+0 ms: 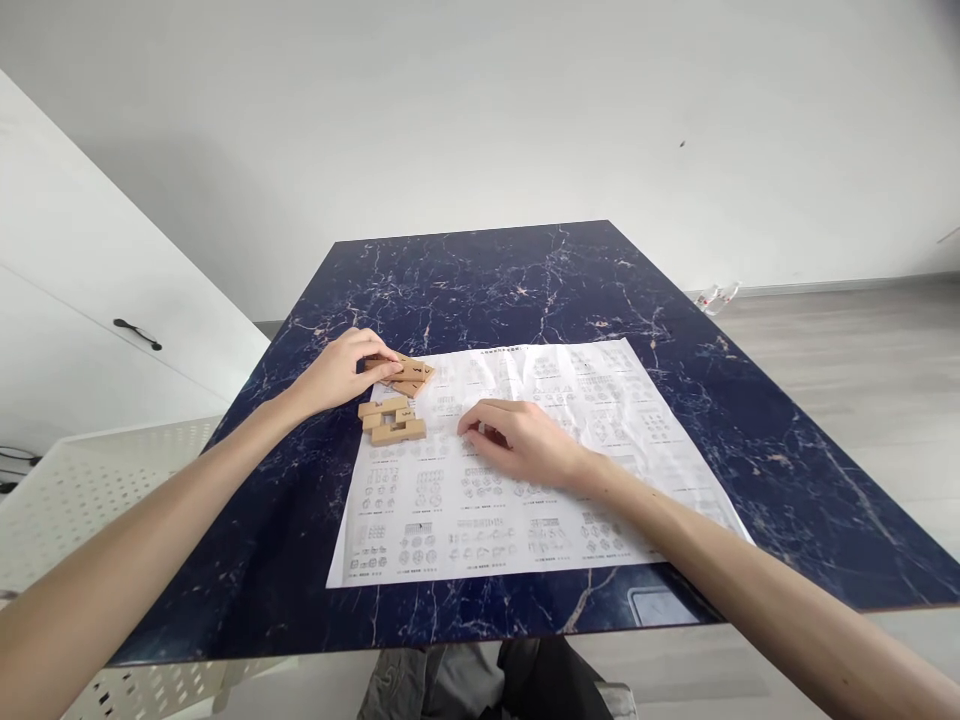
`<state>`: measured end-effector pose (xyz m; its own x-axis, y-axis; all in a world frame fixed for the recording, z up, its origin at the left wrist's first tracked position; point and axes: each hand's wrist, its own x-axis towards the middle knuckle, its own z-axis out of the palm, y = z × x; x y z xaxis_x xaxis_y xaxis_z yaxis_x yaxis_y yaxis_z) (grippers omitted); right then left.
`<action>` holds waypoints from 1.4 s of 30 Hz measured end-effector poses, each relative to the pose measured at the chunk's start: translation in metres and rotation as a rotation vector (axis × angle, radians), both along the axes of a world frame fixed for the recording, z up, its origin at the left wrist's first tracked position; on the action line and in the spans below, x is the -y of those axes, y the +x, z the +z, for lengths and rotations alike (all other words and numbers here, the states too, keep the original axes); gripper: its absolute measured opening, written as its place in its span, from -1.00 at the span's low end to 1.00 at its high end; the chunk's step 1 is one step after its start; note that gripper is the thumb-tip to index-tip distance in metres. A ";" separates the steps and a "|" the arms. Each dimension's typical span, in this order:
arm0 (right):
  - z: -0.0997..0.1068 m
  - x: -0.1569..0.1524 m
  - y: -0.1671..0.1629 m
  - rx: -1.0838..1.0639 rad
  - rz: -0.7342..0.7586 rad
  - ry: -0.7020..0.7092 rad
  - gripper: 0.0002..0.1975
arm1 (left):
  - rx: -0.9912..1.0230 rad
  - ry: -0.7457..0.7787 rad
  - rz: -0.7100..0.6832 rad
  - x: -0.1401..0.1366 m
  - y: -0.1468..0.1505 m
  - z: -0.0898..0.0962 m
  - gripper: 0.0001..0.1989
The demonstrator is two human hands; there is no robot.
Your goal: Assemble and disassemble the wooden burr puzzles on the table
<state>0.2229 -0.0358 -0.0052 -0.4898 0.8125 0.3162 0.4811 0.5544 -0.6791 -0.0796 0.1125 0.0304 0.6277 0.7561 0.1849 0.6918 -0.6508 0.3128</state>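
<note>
My left hand (pixel 352 362) is at the upper left corner of a printed paper sheet (pixel 540 385). Its thumb and fingertips close on a flat wooden puzzle piece (pixel 411 369) with dark marks, in a small cluster of similar flat pieces. Just below that hand, several notched wooden puzzle pieces (pixel 399 431) lie against each other on the sheet's left edge. Over the middle of the sheet rests my right hand (pixel 517 438), fingers loosely curved and a gap between thumb and forefinger. Nothing shows in it, though its palm is hidden.
The creased sheet with rows of small diagrams lies on a dark blue marbled table (pixel 480 290). A white cabinet (pixel 112 290) and a perforated cream chair (pixel 127 500) stand at the left. Clear plastic bottles (pixel 718 297) are on the floor by the wall.
</note>
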 end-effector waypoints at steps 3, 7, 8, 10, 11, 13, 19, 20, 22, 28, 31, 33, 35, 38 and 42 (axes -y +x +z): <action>0.000 0.000 0.000 -0.010 0.003 -0.006 -0.81 | -0.010 0.095 -0.021 0.001 0.002 -0.002 -0.58; -0.001 -0.001 0.000 -0.016 -0.001 -0.010 -0.81 | -0.024 0.108 -0.050 0.002 0.006 -0.006 -0.59; -0.001 -0.001 0.000 -0.016 -0.003 -0.011 -0.81 | -0.029 0.109 -0.060 0.002 0.008 -0.007 -0.59; 0.000 -0.001 0.000 -0.016 -0.007 -0.010 -0.81 | -0.034 0.128 -0.070 0.000 0.011 -0.009 -0.59; 0.000 -0.001 0.000 -0.017 -0.008 -0.011 -0.81 | -0.036 0.140 -0.074 -0.001 0.013 -0.010 -0.60; 0.001 -0.001 -0.001 -0.022 -0.008 -0.019 -0.81 | -0.041 0.151 -0.086 -0.004 0.016 -0.013 -0.61; 0.002 -0.001 0.000 -0.029 -0.004 -0.038 -0.81 | -0.079 0.181 -0.099 -0.015 0.022 -0.017 -0.60; 0.002 -0.001 0.000 -0.028 -0.004 -0.040 -0.82 | -0.085 0.185 -0.095 -0.016 0.023 -0.017 -0.59; 0.002 -0.001 0.000 -0.023 -0.004 -0.042 -0.81 | -0.098 0.195 -0.082 -0.018 0.023 -0.018 -0.58; 0.003 -0.002 -0.001 -0.005 -0.008 -0.034 -0.81 | -0.122 0.244 -0.010 -0.017 0.023 -0.019 -0.56; 0.003 -0.002 -0.001 -0.003 -0.006 -0.036 -0.81 | -0.126 0.256 0.017 -0.016 0.023 -0.019 -0.57; 0.003 -0.002 -0.001 -0.002 -0.007 -0.042 -0.81 | -0.129 0.259 0.015 -0.015 0.023 -0.018 -0.57; 0.003 -0.002 -0.001 -0.001 -0.009 -0.048 -0.82 | -0.130 0.263 0.013 -0.015 0.024 -0.018 -0.54; 0.004 -0.002 -0.001 0.002 -0.009 -0.058 -0.82 | -0.128 0.279 0.029 -0.014 0.025 -0.018 -0.50; 0.005 -0.001 -0.002 0.004 -0.007 -0.065 -0.82 | -0.128 0.306 0.049 -0.013 0.025 -0.018 -0.48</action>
<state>0.2212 -0.0345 -0.0006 -0.4851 0.8348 0.2606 0.4875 0.5055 -0.7119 -0.0542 0.1251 0.0119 0.6247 0.7077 0.3300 0.7458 -0.6660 0.0166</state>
